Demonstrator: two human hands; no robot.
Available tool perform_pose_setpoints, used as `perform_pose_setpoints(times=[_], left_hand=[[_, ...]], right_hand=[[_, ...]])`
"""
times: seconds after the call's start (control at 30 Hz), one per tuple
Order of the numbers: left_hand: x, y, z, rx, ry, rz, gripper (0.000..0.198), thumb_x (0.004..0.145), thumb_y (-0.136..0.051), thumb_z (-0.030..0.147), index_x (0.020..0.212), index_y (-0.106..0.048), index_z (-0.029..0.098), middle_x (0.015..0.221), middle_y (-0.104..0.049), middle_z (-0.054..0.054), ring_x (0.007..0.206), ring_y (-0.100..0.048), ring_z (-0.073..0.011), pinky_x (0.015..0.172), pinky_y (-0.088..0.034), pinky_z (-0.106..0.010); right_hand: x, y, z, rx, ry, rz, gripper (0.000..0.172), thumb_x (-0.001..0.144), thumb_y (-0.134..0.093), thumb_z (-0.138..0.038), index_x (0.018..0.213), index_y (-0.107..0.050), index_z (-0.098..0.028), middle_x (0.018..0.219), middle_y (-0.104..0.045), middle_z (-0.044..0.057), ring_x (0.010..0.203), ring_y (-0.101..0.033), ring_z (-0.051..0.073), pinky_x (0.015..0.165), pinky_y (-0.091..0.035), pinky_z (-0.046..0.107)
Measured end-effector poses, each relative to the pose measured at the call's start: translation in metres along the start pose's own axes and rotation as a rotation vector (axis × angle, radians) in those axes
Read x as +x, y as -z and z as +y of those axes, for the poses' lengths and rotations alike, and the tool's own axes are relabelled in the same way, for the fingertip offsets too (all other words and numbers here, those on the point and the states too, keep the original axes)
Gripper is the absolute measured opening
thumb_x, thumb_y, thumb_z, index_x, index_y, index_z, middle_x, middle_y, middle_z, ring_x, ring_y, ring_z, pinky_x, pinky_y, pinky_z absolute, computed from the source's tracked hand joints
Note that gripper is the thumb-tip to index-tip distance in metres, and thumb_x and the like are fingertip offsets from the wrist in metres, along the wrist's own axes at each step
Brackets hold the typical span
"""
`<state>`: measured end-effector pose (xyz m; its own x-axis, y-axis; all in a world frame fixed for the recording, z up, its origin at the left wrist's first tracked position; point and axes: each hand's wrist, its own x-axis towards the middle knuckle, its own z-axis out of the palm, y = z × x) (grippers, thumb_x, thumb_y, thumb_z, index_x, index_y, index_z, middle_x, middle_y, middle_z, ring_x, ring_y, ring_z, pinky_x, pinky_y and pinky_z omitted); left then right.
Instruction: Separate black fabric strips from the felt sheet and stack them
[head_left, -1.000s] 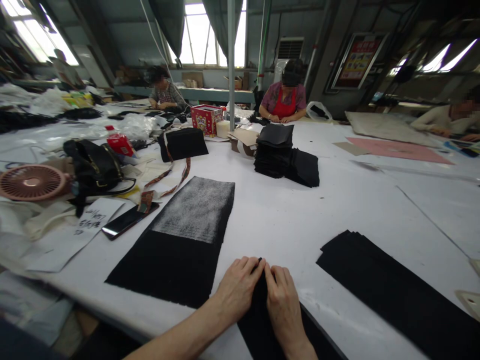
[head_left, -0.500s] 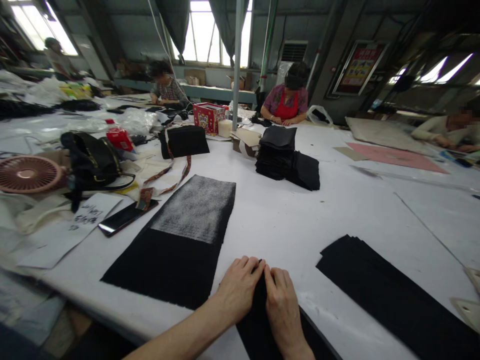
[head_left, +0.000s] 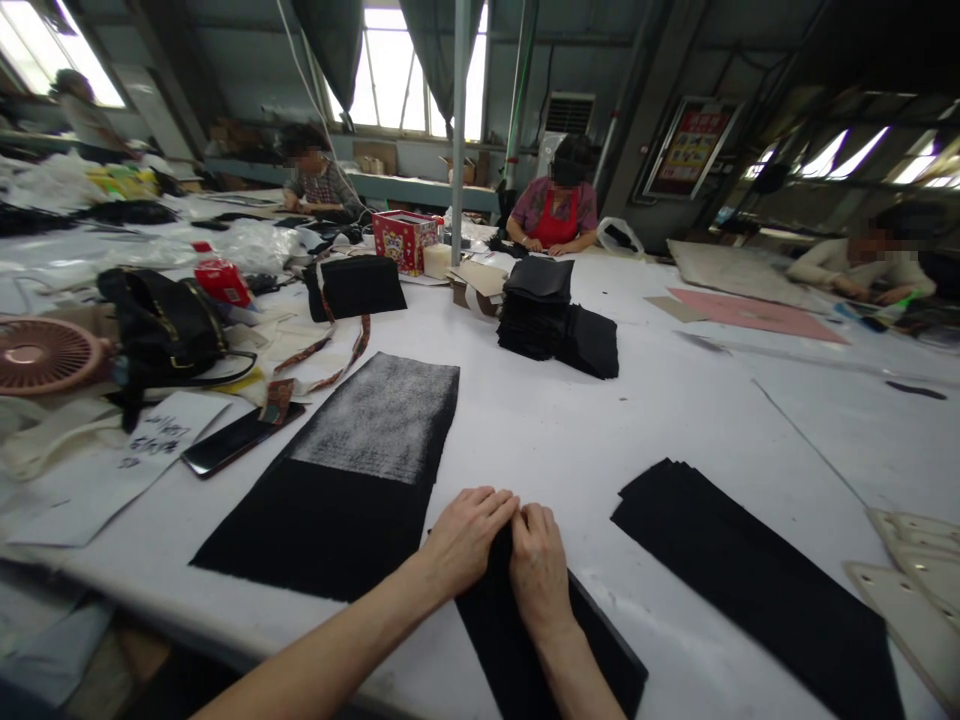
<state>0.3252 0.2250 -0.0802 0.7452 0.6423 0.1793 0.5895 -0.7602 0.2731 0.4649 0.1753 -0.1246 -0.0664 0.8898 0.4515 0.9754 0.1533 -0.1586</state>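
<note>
Close together at the front of the table, both my hands are at the far end of a black fabric piece [head_left: 491, 630]. My left hand [head_left: 466, 532] is closed, its fingertips pinching the fabric's far edge. Right beside it my right hand [head_left: 538, 565] is curled closed on the same edge, its fingertips partly hidden. The fabric runs back toward me under my right wrist, with a straight folded-looking edge on its right. Left of my hands lies a larger black fabric sheet [head_left: 315, 525], its far half covered by a speckled grey-white layer.
Stacked black strips [head_left: 750, 580] lie at right, beside cream pieces with holes [head_left: 907, 620]. Farther back stand a pile of black pieces [head_left: 536, 310], a red box [head_left: 403, 240] and a pole [head_left: 458, 140]. A phone [head_left: 232, 445], black bag [head_left: 161, 325] and pink fan [head_left: 45, 355] are left. Co-workers sit beyond.
The view has shifted slightly to the right, showing more of the cream pieces. My hands stay at the fabric's far edge, my right fingers now curled tighter.
</note>
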Motion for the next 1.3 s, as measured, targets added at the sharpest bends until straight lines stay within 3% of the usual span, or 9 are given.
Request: perform_pose_setpoints(times=[0.07, 0.3, 0.67, 1.3], left_hand=[[0.001, -0.003, -0.004, 0.033, -0.007, -0.033, 0.049, 0.087, -0.045, 0.007, 0.134, -0.043, 0.02, 0.13, -0.056, -0.006, 0.115, -0.049, -0.0205, 0.099, -0.039, -0.035], [0.003, -0.002, -0.005, 0.137, -0.052, -0.079, 0.053, 0.085, -0.051, 0.011, 0.136, -0.042, 0.022, 0.129, -0.054, -0.006, 0.112, -0.049, -0.0213, 0.099, -0.037, -0.036], [0.005, -0.002, 0.0, 0.24, -0.111, -0.135, 0.056, 0.082, -0.052, 0.013, 0.137, -0.041, 0.018, 0.132, -0.051, -0.01, 0.124, -0.04, -0.0252, 0.104, -0.029, -0.04], [0.006, -0.004, 0.015, 0.332, -0.208, -0.16, 0.054, 0.085, -0.052, 0.014, 0.138, -0.04, 0.019, 0.129, -0.051, -0.01, 0.119, -0.043, -0.0255, 0.104, -0.028, -0.038]], right_hand=[[0.003, -0.002, 0.001, 0.023, 0.0, 0.005, 0.029, 0.088, -0.039, -0.002, 0.107, -0.059, -0.014, 0.089, -0.052, 0.008, 0.084, -0.048, 0.023, 0.075, -0.045, 0.037], [-0.013, 0.0, 0.017, 0.161, -0.003, 0.088, 0.038, 0.094, -0.035, -0.008, 0.126, -0.052, -0.016, 0.091, -0.052, 0.008, 0.086, -0.048, 0.022, 0.075, -0.045, 0.036], [-0.043, 0.012, 0.03, 0.15, 0.006, 0.121, 0.039, 0.092, -0.035, -0.008, 0.125, -0.054, -0.018, 0.091, -0.052, 0.008, 0.085, -0.049, 0.022, 0.073, -0.046, 0.036], [-0.07, 0.031, 0.035, 0.084, -0.017, 0.066, 0.039, 0.091, -0.037, -0.005, 0.124, -0.055, -0.017, 0.094, -0.052, 0.009, 0.088, -0.048, 0.023, 0.077, -0.045, 0.037]])
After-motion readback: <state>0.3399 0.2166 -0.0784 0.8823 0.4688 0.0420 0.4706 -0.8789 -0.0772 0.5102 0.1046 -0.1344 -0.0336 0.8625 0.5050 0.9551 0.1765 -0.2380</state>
